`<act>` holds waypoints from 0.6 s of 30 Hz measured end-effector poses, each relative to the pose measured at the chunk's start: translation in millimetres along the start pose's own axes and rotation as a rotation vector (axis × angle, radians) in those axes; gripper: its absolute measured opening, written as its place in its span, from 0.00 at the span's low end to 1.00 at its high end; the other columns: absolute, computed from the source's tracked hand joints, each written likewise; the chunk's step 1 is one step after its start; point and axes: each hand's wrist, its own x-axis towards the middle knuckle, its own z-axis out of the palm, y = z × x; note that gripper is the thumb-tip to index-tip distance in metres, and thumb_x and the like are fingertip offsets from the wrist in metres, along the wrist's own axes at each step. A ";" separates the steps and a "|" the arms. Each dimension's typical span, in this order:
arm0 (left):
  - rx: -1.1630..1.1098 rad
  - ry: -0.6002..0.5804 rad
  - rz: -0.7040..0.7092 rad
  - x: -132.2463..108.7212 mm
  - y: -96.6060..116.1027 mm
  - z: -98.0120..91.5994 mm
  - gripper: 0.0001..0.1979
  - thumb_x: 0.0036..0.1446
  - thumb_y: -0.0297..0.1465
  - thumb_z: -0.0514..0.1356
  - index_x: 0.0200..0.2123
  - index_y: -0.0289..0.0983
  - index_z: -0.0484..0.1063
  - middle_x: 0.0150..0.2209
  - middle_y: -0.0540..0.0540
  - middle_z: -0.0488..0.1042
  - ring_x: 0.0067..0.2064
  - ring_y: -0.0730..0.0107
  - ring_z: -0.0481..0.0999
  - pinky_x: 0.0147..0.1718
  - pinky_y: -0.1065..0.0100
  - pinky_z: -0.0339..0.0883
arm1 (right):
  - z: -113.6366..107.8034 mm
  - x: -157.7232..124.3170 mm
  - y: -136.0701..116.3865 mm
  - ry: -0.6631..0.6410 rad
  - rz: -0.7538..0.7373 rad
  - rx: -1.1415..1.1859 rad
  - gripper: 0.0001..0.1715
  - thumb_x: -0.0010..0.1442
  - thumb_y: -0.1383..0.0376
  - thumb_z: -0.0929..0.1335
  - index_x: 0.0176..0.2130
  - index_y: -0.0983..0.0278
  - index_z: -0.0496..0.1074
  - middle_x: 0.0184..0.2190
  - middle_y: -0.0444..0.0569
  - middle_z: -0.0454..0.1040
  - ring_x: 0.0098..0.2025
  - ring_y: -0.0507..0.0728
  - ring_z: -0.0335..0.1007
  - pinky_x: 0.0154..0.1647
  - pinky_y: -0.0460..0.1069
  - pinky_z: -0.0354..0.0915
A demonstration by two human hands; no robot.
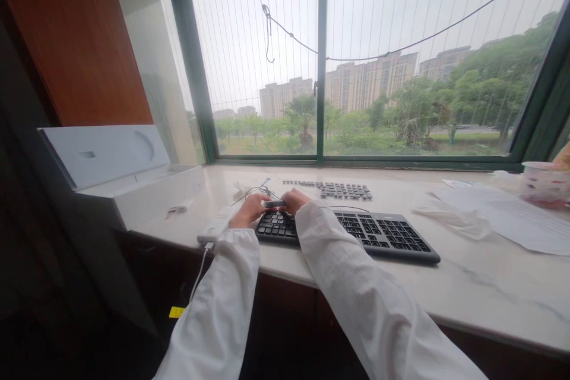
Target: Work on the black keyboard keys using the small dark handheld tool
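Note:
A black keyboard [386, 234] lies along the front of the counter, with key positions on its right part looking bare of caps. Over its left end, my left hand [249, 210] and my right hand [295, 200] meet around a small dark bar-shaped object [275, 204]. Fingers of both hands are closed on it; its exact kind is too small to tell. Behind the keyboard, several loose dark keycaps [346, 191] sit in rows. A thin tangled cable [263, 190] lies just beyond my hands. My right sleeve covers the keyboard's middle.
Left of the keyboard lies a white power strip [214, 227] with a cord hanging over the counter edge. An open white box [158, 193] stands at the far left. Papers [512, 214], a crumpled clear bag [458, 221] and a patterned cup [544, 183] are on the right.

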 end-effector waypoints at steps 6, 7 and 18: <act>0.025 0.013 0.037 2.2 -5.3 2.8 0.14 0.51 0.42 0.65 0.35 0.40 0.82 0.31 0.46 0.80 0.34 0.64 0.76 0.33 0.68 0.64 | 0.4 0.4 3.3 0.006 0.000 -0.002 0.16 0.57 0.56 0.70 0.39 0.64 0.80 0.37 0.57 0.79 0.41 0.59 0.75 0.36 0.46 0.62; 0.030 0.012 0.039 2.4 -5.8 3.1 0.13 0.51 0.42 0.65 0.34 0.40 0.82 0.31 0.46 0.80 0.33 0.64 0.76 0.32 0.68 0.63 | 1.6 0.7 4.3 0.012 0.004 0.017 0.15 0.56 0.56 0.71 0.37 0.64 0.80 0.36 0.56 0.79 0.40 0.59 0.75 0.36 0.46 0.62; -0.002 0.068 0.243 1.6 -3.7 8.9 0.06 0.55 0.36 0.64 0.32 0.44 0.82 0.34 0.50 0.80 0.36 0.70 0.76 0.37 0.71 0.64 | 10.6 14.3 -4.5 0.611 0.431 0.876 0.30 0.65 0.48 0.57 0.38 0.65 0.77 0.32 0.51 0.78 0.34 0.55 0.73 0.35 0.47 0.63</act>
